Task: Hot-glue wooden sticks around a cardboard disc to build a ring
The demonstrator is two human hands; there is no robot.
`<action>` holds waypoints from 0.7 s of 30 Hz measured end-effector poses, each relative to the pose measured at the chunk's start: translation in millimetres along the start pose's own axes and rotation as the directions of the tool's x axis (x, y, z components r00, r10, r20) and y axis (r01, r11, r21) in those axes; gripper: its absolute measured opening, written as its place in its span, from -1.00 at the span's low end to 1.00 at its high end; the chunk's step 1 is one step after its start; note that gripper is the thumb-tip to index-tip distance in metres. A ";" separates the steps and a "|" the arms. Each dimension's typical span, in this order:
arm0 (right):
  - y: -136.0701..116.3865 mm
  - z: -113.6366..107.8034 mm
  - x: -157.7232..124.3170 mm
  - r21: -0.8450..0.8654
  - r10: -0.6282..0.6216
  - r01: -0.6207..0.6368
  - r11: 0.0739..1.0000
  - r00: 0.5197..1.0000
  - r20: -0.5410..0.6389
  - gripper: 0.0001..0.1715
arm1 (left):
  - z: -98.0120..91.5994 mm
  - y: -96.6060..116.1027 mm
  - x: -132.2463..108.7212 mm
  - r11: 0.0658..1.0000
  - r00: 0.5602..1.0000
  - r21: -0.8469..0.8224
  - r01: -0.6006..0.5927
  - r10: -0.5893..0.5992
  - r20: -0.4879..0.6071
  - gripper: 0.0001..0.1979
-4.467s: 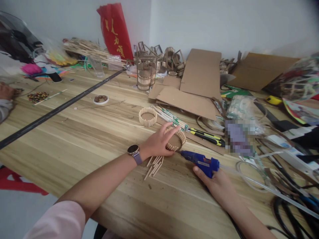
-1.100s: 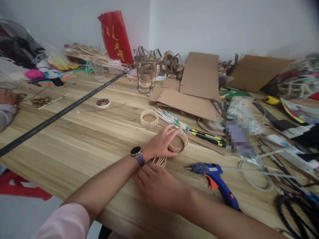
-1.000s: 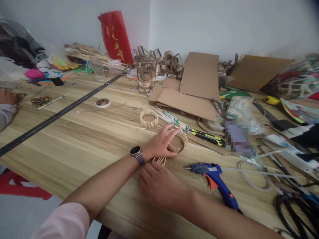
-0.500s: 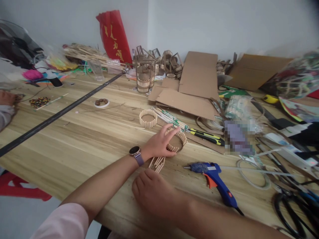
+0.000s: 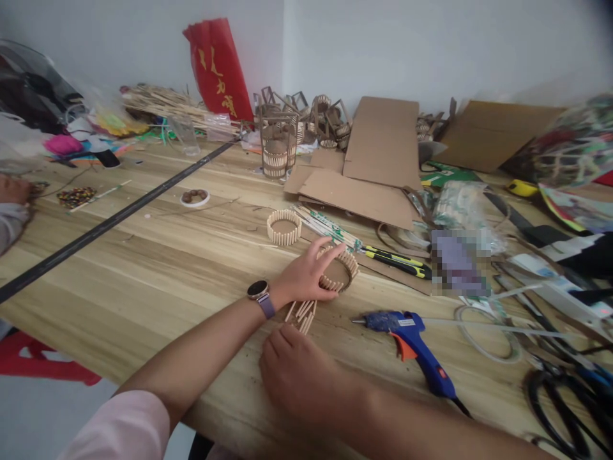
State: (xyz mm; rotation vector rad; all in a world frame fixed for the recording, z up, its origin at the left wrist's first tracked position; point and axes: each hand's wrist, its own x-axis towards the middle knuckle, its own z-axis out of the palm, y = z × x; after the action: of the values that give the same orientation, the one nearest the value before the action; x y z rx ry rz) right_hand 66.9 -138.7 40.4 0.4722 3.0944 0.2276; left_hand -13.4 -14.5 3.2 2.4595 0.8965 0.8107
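Observation:
My left hand [image 5: 306,275], with a watch on its wrist, grips the near-left rim of a small round basket [image 5: 345,271] walled with short wooden sticks. Its thumb lies at the front and its fingers reach over the far side. Close in front of me, my right hand [image 5: 301,370] is closed, knuckles up, and hides whatever its fingers may hold. Several loose wooden sticks [image 5: 305,314] lie between the two hands. Beyond my left hand stands a second stick-walled round basket [image 5: 284,228]. A blue glue gun [image 5: 407,329] with an orange trigger lies to the right.
A yellow-and-black utility knife [image 5: 397,260] and packaged sticks [image 5: 330,227] lie past the basket. Cardboard sheets [image 5: 354,195] and finished stick baskets [image 5: 275,160] stand at the back. Black scissors [image 5: 558,406] are at right. Another person's hand [image 5: 13,190] shows at far left.
My right hand has shifted slightly to the right beside the loose sticks. My left hand keeps its hold on the basket.

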 end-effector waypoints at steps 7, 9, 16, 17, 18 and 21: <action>3.5 -0.5 11.4 -0.003 -0.032 0.031 1.000 0.999 -0.023 -0.88 | -0.3 -0.1 0.2 1.000 1.000 0.005 0.004 -0.004 0.001 0.04; 8.4 -2.3 10.4 0.013 -0.018 0.019 1.000 0.999 -0.044 -0.85 | -0.2 -0.5 0.3 1.000 1.000 0.003 0.006 -0.006 0.004 0.04; 49.4 -29.9 -42.8 0.358 0.219 -0.147 0.922 0.961 -0.168 -0.78 | 0.8 -1.9 -0.3 0.999 0.999 -0.022 -0.034 0.034 -0.015 -0.01; 60.1 -34.1 -54.3 0.452 0.315 -0.217 0.865 0.937 -0.153 -0.76 | 0.9 -1.8 -0.3 0.999 0.999 -0.024 -0.042 0.042 -0.023 -0.04; 71.2 -37.1 -65.4 0.522 0.392 -0.274 0.808 0.911 -0.128 -0.77 | 1.0 -1.6 -0.2 0.999 0.999 -0.024 -0.047 0.046 -0.029 -0.05; 101.4 -35.4 -90.3 0.518 0.559 -0.446 0.730 0.826 -0.076 -0.81 | 0.8 -0.9 0.0 0.999 0.999 -0.015 -0.034 0.034 -0.025 -0.02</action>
State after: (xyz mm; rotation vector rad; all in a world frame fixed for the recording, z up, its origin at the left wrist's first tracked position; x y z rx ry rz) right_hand 182.3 -74.7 88.3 1.4088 3.1314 -0.5618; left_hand -13.3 -14.0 2.1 2.4622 0.8560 0.8581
